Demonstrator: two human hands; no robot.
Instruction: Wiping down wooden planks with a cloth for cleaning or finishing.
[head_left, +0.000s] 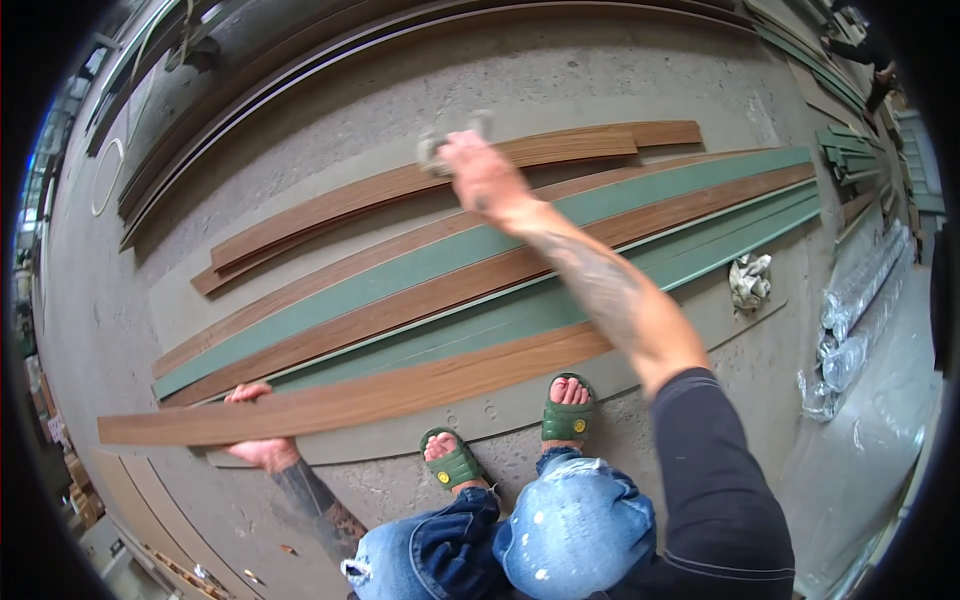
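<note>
My left hand point(265, 447) is closed round a long brown wood-grain plank point(370, 398) near its left end. Its fingertips show past the far edge, and the palm sits under the near edge. The plank slants across in front of my feet, its right end behind my right forearm. My right hand point(482, 172) reaches far forward, blurred, gripping a crumpled pale rag point(436, 150). It hovers over or touches the stacked brown planks point(350, 200); I cannot tell which. Between the hands lie more brown strips and a flat green strip point(390, 257), beside a green channel-shaped length point(690, 250).
Another crumpled white rag point(750, 282) lies at right on the grey sheet under the planks. Plastic-wrapped lengths point(850, 310) are further right. Long dark profiles point(300, 75) line the far side. Another person's hand point(884, 74) shows at top right. Bundled green pieces point(850, 155) lie below it.
</note>
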